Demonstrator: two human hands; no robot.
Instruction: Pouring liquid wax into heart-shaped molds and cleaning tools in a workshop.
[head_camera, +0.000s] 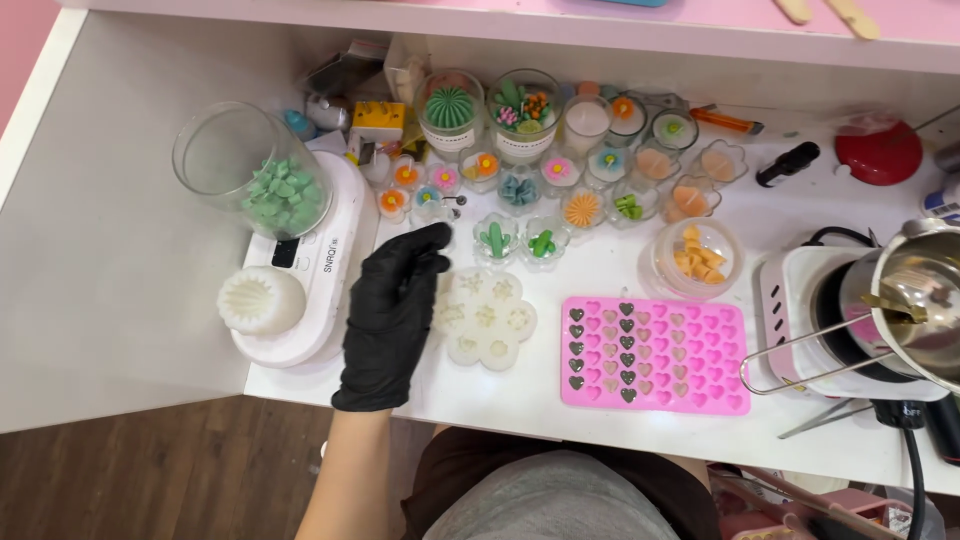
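Observation:
My left hand (391, 315), in a black glove, hovers flat over the white table with its fingers apart, holding nothing. Its fingertips reach toward a small clear flower-shaped cup (436, 211). Just right of the hand lies a white flower-shaped silicone mould (487, 318) with small star cavities. Further right is a pink mould (653, 353) of several small hearts, some filled dark. My right hand is not in view.
A glass jar of green wax pieces (255, 183) tilts on a white scale (318, 282), beside a ribbed white wax piece (261, 300). Several small decorated candles (545, 180) crowd the back. A metal pot (915, 305) sits on a hotplate (800, 300) at right.

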